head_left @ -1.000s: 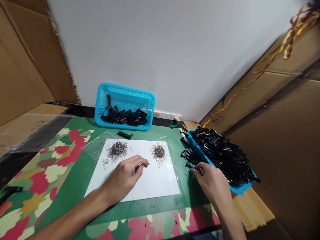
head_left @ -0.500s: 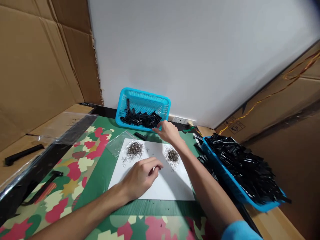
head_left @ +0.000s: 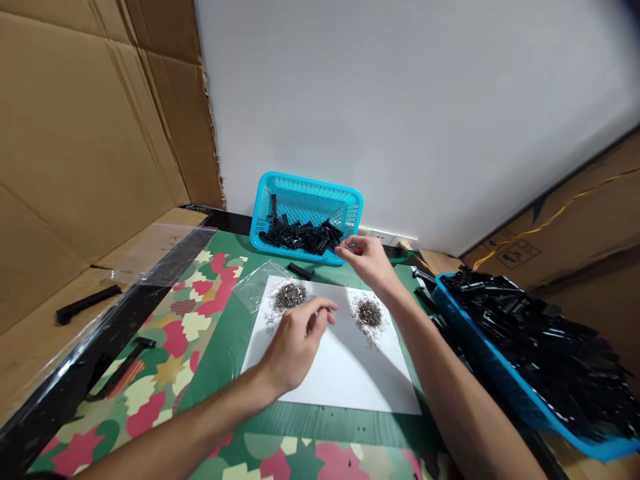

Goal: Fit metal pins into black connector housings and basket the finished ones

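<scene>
My left hand (head_left: 300,340) hovers over the white sheet (head_left: 345,380), fingers curled in and thumb against them; whatever they may hold is hidden. At the near right rim of the blue basket (head_left: 313,180) is my right hand (head_left: 369,263), its thumb and fingertips drawn together. Dark pieces behind those fingertips make it unclear what is between them. Black plastic pieces (head_left: 303,237) lie in the basket. Two piles of tiny metal parts rest on the sheet, a left pile (head_left: 290,295) and a right pile (head_left: 369,312).
A second blue basket (head_left: 490,353), heaped with black pieces (head_left: 540,340), stands at the right. One black piece (head_left: 300,271) lies behind the sheet, beside a clear plastic bag (head_left: 257,287). Cardboard (head_left: 95,120) rises at left; a white wall (head_left: 400,113) stands behind.
The view has swung left, so everything sits further right. My right hand has moved slightly right along the basket rim, its fingers more drawn together. My left hand has lifted slightly, still curled.
</scene>
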The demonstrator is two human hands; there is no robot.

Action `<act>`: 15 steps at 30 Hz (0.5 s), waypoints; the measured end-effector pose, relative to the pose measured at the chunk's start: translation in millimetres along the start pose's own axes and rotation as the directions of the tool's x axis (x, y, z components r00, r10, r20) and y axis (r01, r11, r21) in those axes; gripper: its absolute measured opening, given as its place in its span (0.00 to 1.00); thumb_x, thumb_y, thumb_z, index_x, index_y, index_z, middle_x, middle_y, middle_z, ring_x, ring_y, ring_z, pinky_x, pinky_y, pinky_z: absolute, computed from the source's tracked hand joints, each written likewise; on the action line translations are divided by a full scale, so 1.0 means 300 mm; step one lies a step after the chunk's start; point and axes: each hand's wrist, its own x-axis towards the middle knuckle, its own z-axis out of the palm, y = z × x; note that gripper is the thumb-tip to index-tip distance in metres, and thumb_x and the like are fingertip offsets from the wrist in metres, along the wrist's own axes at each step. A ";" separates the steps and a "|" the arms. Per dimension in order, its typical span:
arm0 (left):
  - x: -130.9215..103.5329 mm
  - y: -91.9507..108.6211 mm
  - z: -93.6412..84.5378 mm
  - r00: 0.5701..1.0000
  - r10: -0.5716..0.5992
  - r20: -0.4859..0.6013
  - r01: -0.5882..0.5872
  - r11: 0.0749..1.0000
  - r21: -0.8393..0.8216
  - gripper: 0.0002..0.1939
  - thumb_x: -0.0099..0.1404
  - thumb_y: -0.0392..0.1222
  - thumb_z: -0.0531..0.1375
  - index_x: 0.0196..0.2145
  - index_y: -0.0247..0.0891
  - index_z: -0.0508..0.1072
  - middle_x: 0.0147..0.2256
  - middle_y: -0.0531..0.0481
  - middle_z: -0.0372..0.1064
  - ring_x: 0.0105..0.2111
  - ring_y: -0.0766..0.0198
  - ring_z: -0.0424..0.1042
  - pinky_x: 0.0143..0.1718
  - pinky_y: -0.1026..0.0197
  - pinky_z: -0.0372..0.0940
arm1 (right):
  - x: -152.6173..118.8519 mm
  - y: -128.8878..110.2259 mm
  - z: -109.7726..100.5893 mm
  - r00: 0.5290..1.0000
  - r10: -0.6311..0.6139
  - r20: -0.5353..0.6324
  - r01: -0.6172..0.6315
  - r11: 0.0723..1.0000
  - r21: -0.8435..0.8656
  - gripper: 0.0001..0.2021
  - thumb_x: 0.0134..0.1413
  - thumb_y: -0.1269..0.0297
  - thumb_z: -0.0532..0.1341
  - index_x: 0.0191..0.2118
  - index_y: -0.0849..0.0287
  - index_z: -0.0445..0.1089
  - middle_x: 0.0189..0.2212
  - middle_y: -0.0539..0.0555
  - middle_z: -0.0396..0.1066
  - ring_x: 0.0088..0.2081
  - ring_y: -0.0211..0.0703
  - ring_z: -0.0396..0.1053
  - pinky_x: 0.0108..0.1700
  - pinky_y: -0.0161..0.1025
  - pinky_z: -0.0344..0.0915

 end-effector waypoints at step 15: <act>0.025 -0.023 0.013 0.971 -0.198 0.137 0.229 0.933 -0.277 0.22 0.76 0.57 0.57 0.48 0.34 0.75 0.39 0.44 0.76 0.23 0.70 0.66 0.21 0.67 0.56 | -0.373 0.117 -0.127 0.920 -0.181 0.348 0.187 0.982 0.017 0.09 0.66 0.59 0.64 0.42 0.56 0.80 0.22 0.45 0.54 0.24 0.36 0.51 0.28 0.35 0.48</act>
